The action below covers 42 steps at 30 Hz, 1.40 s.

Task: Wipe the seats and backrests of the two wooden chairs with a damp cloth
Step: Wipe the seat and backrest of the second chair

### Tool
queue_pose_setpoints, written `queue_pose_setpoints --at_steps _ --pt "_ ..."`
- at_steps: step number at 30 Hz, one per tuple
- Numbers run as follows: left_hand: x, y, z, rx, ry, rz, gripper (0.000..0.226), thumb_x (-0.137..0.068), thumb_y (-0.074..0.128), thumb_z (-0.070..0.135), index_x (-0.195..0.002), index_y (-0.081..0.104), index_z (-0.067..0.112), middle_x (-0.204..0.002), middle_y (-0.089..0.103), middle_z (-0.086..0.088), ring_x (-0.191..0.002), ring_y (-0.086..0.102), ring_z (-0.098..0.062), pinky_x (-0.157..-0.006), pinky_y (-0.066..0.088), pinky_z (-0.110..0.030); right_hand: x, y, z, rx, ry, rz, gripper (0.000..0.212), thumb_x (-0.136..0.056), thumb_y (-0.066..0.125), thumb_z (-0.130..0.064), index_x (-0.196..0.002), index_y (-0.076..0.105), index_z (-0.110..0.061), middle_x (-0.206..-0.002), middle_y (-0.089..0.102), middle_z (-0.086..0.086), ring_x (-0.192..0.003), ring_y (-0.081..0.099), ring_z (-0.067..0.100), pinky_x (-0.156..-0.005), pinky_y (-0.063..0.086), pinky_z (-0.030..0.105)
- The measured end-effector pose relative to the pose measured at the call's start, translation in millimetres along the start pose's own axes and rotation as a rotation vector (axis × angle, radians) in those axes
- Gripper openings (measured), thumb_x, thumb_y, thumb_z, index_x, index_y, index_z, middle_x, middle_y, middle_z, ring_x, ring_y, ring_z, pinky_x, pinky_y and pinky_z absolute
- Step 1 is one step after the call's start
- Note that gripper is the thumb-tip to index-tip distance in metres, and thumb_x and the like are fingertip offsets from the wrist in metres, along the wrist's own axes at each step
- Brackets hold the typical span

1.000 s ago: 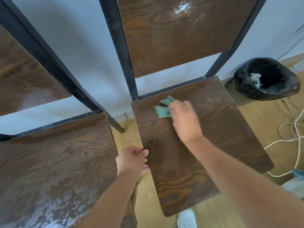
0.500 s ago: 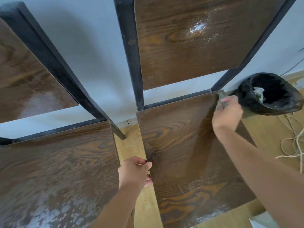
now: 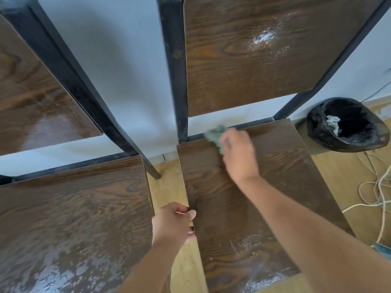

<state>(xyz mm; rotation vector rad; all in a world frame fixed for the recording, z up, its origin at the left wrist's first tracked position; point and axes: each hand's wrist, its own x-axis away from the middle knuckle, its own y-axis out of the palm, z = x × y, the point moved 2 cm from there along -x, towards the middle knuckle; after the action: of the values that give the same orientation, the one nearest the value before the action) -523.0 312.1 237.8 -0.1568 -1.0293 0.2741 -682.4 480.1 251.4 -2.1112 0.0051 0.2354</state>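
- Right hand (image 3: 239, 154) grips the green cloth (image 3: 216, 135), pressing it on the right seat (image 3: 254, 197) at the back edge, near the back-left corner. Hand and cloth are motion-blurred, so mid-stroke.
- Change: half a second ago the same hand was at the back-right corner of that seat, by the bin; a second ago it was mid-seat, left of centre. So it is sweeping side to side along the back strip.
- Left hand (image 3: 172, 226) is closed over the left edge of the right seat, thumb on top, fingers under. It has not shifted across the frames; it is bracing the chair.
- Judgement: back strip of the right seat is getting covered now. Front of that seat shows pale streaks near the front edge, so it may need another pass.
- Right backrest (image 3: 254, 56) shows a wet or dusty sheen in its upper part; cannot tell whether it is wiped.
- Left seat (image 3: 74, 218) has grey blotches toward its front edge, and the left backrest (image 3: 42, 98) has a pale patch. Whether that is drying water or dirt cannot be told.
- Bin (image 3: 347, 124) stands on the floor just beside the right seat's back-right corner; cord (image 3: 374, 195) lies loose on the floor to the right. Neither is in the stroke path.
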Motion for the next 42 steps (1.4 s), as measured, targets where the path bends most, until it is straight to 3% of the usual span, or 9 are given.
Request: queue_pose_setpoints --at_steps 2,9,12,17,21,27,33,38,42 --pt "-1 0 -1 0.005 -0.008 -0.003 0.005 -0.094 0.079 0.010 -0.091 0.075 0.011 -0.094 0.075 -0.012 -0.067 0.079 -0.023 -0.053 0.064 -0.030 -18 -23 49 0.122 0.183 0.079 0.020 -0.089 0.061 0.005 -0.092 0.060 -0.015 -0.086 0.047 0.000 -0.081 0.058 0.031 -0.070 0.047 0.033" --pt "-3 -1 -5 0.024 -0.006 -0.014 0.006 -0.095 0.078 0.010 -0.090 0.075 0.011 -0.097 0.073 -0.011 -0.071 0.077 -0.026 -0.051 0.063 -0.028 -45 -115 177 0.257 0.777 0.284 0.018 -0.089 0.064 0.001 -0.101 0.065 -0.012 -0.114 0.069 0.018 -0.109 0.061 0.038 -0.088 0.050 0.041" --pt "-3 -1 -5 0.032 -0.011 -0.013 0.005 -0.095 0.077 0.010 -0.090 0.075 0.010 -0.099 0.073 -0.012 -0.072 0.078 -0.027 -0.052 0.063 -0.029 -40 -98 148 0.156 0.624 0.280 0.017 -0.092 0.066 -0.002 -0.097 0.062 -0.017 -0.099 0.067 0.005 -0.089 0.061 0.026 -0.079 0.048 0.034" --pt "-3 -1 -3 0.019 -0.002 -0.017 0.006 -0.095 0.078 0.010 -0.090 0.074 0.011 -0.097 0.074 -0.012 -0.069 0.078 -0.026 -0.052 0.064 -0.030 -21 -23 40 -0.077 0.416 0.248 0.015 -0.088 0.069 0.001 -0.088 0.064 -0.012 -0.093 0.070 0.006 -0.088 0.069 0.026 -0.082 0.057 0.037" --pt "-4 -1 -4 -0.001 0.010 0.001 0.007 -0.094 0.079 0.012 -0.089 0.074 0.012 -0.092 0.076 -0.013 -0.066 0.080 -0.025 -0.056 0.068 -0.037 15 40 -66 -0.263 0.087 0.032 0.017 -0.087 0.073 0.003 -0.086 0.063 -0.012 -0.090 0.067 0.001 -0.086 0.065 0.015 -0.075 0.057 0.026" --pt "-5 -4 -4 -0.007 0.027 -0.022 0.005 -0.094 0.079 0.011 -0.091 0.075 0.011 -0.091 0.075 -0.011 -0.053 0.078 -0.017 -0.058 0.068 -0.037 14 25 -38 -0.102 -0.162 -0.147 0.011 -0.092 0.070 -0.004 -0.089 0.063 -0.011 -0.091 0.065 0.007 -0.073 0.055 0.012 -0.067 0.050 0.023" --pt "-5 -5 -3 -0.014 0.038 -0.024 0.005 -0.095 0.079 0.012 -0.094 0.075 0.010 -0.095 0.075 -0.013 -0.067 0.080 -0.024 -0.056 0.067 -0.034 41 -68 114 0.171 0.197 0.000 0.018 -0.095 0.065 -0.005 -0.093 0.058 -0.022 -0.094 0.055 0.003 -0.079 0.060 0.027 -0.068 0.046 0.032" --pt "-8 -5 -9 -0.023 0.043 -0.012 0.005 -0.094 0.080 0.012 -0.095 0.076 0.010 -0.094 0.077 -0.012 -0.057 0.079 -0.020 -0.054 0.066 -0.033 86 -157 192 0.269 0.618 0.255 0.014 -0.092 0.059 -0.003 -0.091 0.065 -0.015 -0.095 0.070 0.015 -0.092 0.062 0.038 -0.083 0.052 0.047" --pt "-13 -2 -9 -0.030 0.057 -0.026 0.006 -0.093 0.081 0.014 -0.094 0.076 0.012 -0.095 0.077 -0.010 -0.055 0.079 -0.017 -0.058 0.068 -0.037 91 -146 150 0.181 0.283 0.230 0.029 -0.088 0.065 0.001 -0.086 0.057 -0.026 -0.093 0.059 -0.002 -0.087 0.058 0.021 -0.077 0.040 0.030"
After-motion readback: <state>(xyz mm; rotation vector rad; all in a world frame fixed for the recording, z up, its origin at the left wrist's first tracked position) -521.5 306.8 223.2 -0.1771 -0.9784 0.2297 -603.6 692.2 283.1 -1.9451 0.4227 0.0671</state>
